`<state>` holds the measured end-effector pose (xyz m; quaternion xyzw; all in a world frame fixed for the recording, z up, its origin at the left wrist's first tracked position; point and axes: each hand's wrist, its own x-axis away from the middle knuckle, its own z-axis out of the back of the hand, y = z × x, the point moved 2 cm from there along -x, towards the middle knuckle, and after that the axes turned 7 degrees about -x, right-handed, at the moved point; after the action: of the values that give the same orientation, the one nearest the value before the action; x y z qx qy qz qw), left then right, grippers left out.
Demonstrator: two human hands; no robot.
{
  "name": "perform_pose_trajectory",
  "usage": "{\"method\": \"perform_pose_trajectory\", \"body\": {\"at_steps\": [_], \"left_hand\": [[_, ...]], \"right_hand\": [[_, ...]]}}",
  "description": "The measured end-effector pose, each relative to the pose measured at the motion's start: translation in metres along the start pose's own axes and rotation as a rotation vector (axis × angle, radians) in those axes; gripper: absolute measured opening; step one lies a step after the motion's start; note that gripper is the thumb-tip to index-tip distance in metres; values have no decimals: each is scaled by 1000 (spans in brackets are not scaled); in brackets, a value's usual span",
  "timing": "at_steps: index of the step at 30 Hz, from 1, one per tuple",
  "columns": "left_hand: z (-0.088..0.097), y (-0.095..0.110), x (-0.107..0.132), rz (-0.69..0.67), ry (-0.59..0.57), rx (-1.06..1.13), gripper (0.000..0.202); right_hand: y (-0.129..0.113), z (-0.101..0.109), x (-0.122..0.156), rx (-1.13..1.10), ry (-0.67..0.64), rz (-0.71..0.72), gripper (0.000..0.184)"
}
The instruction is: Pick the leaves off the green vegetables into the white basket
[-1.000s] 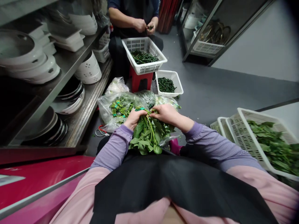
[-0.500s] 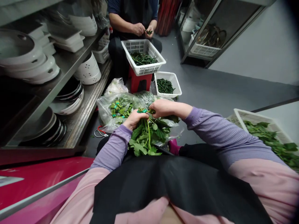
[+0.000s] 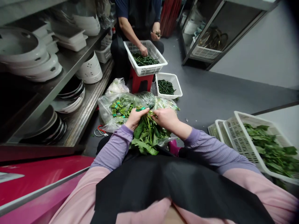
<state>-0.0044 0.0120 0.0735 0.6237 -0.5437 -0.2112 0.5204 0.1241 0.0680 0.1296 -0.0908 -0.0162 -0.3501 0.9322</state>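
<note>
My left hand (image 3: 134, 119) is closed around a bunch of leafy greens (image 3: 145, 139), its stem ends up and its leaves hanging over my lap. A green band (image 3: 140, 109) shows on the stems beside my thumb. On the right side of the bunch, my right hand (image 3: 166, 119) pinches at the stems, fingers closed; the exact stem is partly hidden. Just beyond my hands lies a clear plastic bag (image 3: 104, 109) with more banded bunches (image 3: 118, 108). Red-handled scissors (image 3: 100, 132) rest on the floor left of my left hand.
Ahead, a co-worker's hand (image 3: 143, 50) reaches into a white basket (image 3: 156, 69) of green beans on a red stool (image 3: 143, 83). A smaller basket (image 3: 180, 90) of beans stands beside it. Right, a basket (image 3: 251, 141) holds greens. Shelves (image 3: 77, 124) with dishes flank the left.
My right hand has moved slightly right and down along the bunch's stems. The co-worker's hands have parted, one dropping into the bean basket. The view has shifted a little, showing more baskets at right.
</note>
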Motion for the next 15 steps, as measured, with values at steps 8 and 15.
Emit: {"method": "perform_pose_trajectory", "body": {"at_steps": [8, 15], "left_hand": [[5, -9, -9, -1, 155, -115, 25], [9, -7, -9, -41, 184, -113, 21]], "right_hand": [[14, -11, -11, -765, -208, -146, 22], [15, -21, -12, -866, -212, -252, 26]]}}
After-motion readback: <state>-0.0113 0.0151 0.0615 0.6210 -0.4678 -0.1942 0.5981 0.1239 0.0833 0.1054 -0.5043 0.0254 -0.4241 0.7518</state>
